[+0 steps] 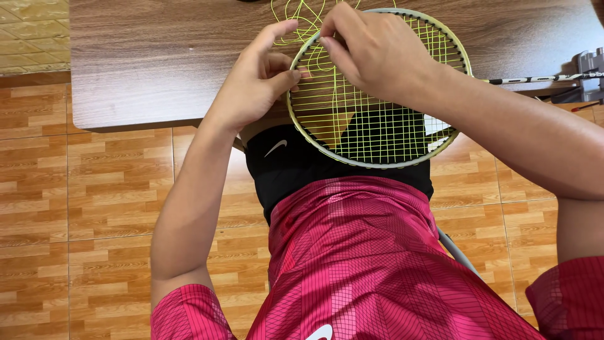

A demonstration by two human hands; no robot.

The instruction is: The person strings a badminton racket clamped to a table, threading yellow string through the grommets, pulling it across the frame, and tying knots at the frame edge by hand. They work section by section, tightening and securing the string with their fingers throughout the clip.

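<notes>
Racket head (377, 135), oval pale frame, taut yellow-green string grid, loose string loops (301, 19) at 12 o'clock, rim pinched by left hand (258, 85), strings gripped by right hand (371, 50), wood-grain table (157, 56) beneath.

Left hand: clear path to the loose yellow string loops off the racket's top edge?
Probably yes. The left hand grips the racket frame just beside the loose string loops lying on the table. Nothing lies between, though the right hand crowds the same corner.
</notes>
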